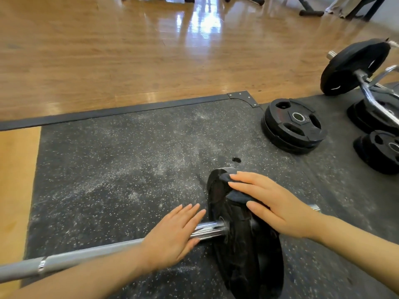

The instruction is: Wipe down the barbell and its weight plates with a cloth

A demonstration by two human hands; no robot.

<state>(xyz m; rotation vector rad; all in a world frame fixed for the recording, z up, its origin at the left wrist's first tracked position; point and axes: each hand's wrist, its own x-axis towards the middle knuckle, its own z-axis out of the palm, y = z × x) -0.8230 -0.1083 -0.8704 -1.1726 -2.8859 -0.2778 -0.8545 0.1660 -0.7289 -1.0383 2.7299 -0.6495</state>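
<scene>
Barbell (90, 256) steadied by our flat, open left hand (172, 231); our right hand (274, 207), fingers straight, presses the cloth (239, 196) along the plate (244, 251) rim at lower centre.

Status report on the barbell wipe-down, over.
Left hand flat on the barbell, fingers straight. Right hand presses the dark cloth onto the weight plate rim. Nothing in the way; spare plates lie well clear on the mat.

Head-worn view, facing forward and down, close over barbell (90, 255) (wide-angle)
</scene>
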